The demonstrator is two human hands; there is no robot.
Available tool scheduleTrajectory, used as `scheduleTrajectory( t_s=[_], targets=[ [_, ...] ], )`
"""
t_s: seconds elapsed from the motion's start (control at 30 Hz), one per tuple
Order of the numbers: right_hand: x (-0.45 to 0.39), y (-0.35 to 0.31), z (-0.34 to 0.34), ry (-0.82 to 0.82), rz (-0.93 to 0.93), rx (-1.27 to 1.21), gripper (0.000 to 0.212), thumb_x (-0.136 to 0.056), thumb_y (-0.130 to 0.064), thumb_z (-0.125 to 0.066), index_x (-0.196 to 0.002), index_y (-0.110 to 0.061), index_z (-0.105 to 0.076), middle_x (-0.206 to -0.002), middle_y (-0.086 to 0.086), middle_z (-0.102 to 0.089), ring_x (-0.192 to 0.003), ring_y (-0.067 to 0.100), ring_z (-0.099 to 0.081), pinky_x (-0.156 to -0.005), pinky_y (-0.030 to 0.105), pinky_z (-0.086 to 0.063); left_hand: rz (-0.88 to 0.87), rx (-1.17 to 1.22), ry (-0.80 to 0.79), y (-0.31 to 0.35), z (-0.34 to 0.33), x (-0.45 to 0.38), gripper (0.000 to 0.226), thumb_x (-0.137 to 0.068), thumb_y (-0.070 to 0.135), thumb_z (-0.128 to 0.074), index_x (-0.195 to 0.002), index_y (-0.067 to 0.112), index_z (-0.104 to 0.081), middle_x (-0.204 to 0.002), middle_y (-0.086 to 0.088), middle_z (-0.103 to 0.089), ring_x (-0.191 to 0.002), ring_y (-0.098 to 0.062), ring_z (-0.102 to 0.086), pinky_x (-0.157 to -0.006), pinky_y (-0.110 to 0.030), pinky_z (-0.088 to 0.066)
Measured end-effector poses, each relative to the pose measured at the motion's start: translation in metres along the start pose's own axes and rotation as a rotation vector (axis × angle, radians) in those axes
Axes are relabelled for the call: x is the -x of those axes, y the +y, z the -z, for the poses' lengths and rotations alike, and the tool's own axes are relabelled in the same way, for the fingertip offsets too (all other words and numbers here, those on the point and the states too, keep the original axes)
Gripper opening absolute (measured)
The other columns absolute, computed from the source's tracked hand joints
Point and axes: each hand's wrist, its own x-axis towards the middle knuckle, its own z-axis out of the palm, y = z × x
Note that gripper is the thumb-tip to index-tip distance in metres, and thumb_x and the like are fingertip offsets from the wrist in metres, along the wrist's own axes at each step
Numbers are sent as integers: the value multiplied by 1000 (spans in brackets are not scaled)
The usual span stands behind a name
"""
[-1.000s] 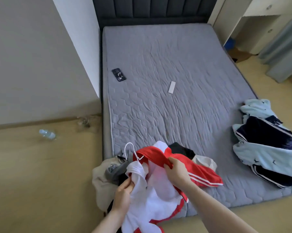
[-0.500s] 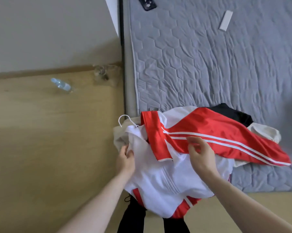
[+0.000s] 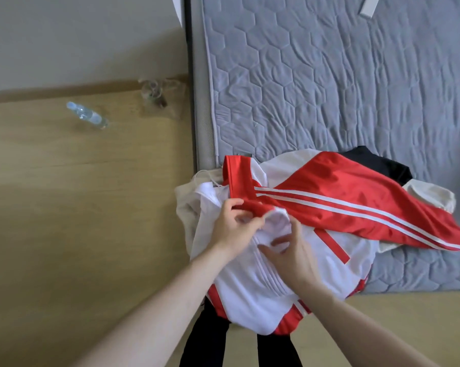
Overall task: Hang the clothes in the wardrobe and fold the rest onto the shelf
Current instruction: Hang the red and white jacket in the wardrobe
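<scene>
The left hand (image 3: 232, 226) has its fingers curled, pinching the red-and-white track jacket of shiny fabric (image 3: 297, 234) near its red collar band, thumb and forefinger closed on a fold of the cloth. The right hand (image 3: 293, 254) sits just beside it, thumb and fingers bent around a bunched ridge of the jacket's white front, so both hands grip the same garment close together, nearly touching. Both forearms are bare and reach forward and upward from the bottom of the view, the left from lower left, the right from lower right, converging over the jacket.

The jacket lies at the near corner of the grey quilted mattress (image 3: 329, 88), its white body hanging over the edge toward the person, and its red sleeve with two white stripes stretched out to the right across the bed. Under it lie a beige garment (image 3: 186, 207), a black garment (image 3: 377, 162) and a cream piece of cloth (image 3: 430, 194). A thin white loop, perhaps a hanger hook (image 3: 205, 177), shows at the jacket's left edge.

A clear plastic water bottle (image 3: 87, 118) lies on the wooden floor (image 3: 78, 207) to the left, well apart from the bed. A small white flat rectangular object (image 3: 369, 6) rests on the mattress at the top edge.
</scene>
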Motion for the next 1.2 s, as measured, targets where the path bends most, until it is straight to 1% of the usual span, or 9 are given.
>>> scheduleTrajectory(
  t_s=[0.07, 0.13, 0.23, 0.33, 0.47, 0.87, 1.03, 1.13, 1.2],
  targets=[
    [-24, -11, 5, 86, 0, 5, 50, -87, -45, -76, -127, -30, -48, -91, -11, -72, -81, 16, -69, -68, 36, -51, -6, 128, -30, 18, 1, -15, 39, -76, 14, -79, -106, 27, -58, -105, 1, -74, -88, -15, -71, -81, -39, -59],
    [-47, -21, 15, 149, -8, -58, 30, -94, -47, -67, -117, -29, -60, -98, -11, -74, -85, 16, -73, -74, 38, -56, -77, 129, 83, 34, 7, -27, 30, -83, 2, -69, -102, 23, -62, -105, 3, -72, -89, -12, -69, -82, -31, -57],
    [-67, -26, 29, 50, 32, -62, 36, -96, -36, -65, -131, -28, -61, -119, -10, -74, -98, 12, -72, -86, 34, -57, -236, -228, 329, 30, 19, -33, 21, -84, 8, -64, -94, 26, -61, -88, 12, -64, -75, -3, -61, -74, -22, -50],
    [-65, -21, 32, -45, 79, 65, 51, -92, -21, -67, -141, -25, -55, -127, -10, -70, -102, 16, -70, -90, 35, -55, -230, -574, 127, -4, 17, -27, 12, -82, 25, -66, -90, 30, -59, -81, 12, -64, -76, -12, -63, -71, -32, -53],
    [-41, -7, 22, 36, 76, 33, 50, -89, -13, -66, -133, -34, -53, -110, -18, -68, -84, 1, -65, -73, 29, -55, -299, -924, -10, -48, 4, -19, 40, -86, 38, -71, -121, 31, -55, -111, 12, -61, -99, -16, -63, -75, -37, -55],
    [-21, -1, -43, -157, -51, 391, 58, -76, -59, -78, -119, -28, -52, -111, -12, -56, -98, 18, -65, -71, 32, -46, -352, -970, 76, -60, 0, -47, 9, -103, 33, -55, -98, 25, -58, -105, 9, -60, -93, -19, -61, -66, -36, -46],
    [-31, -2, -51, -233, -10, 491, 16, -97, -37, -52, -87, -26, -58, -94, -2, -67, -87, 30, -65, -66, 35, -44, -362, -798, 109, -50, 4, -46, 8, -103, 22, -48, -98, 18, -54, -101, 5, -63, -92, -21, -59, -71, -40, -48],
    [-22, 4, -52, -185, -1, 424, 9, -96, -32, -50, -91, -25, -48, -87, -4, -64, -79, 28, -59, -64, 38, -44, -335, -711, 180, -37, 15, -45, 7, -101, 19, -49, -97, 19, -54, -99, 6, -65, -89, -19, -59, -72, -38, -48],
    [-15, 3, -50, -137, -39, 321, 32, -94, -47, -61, -105, -27, -38, -80, -7, -59, -69, 22, -55, -55, 35, -38, -293, -657, 175, -31, 21, -46, 8, -101, 20, -51, -93, 21, -54, -92, 7, -66, -84, -19, -60, -70, -37, -48]
  ],
)
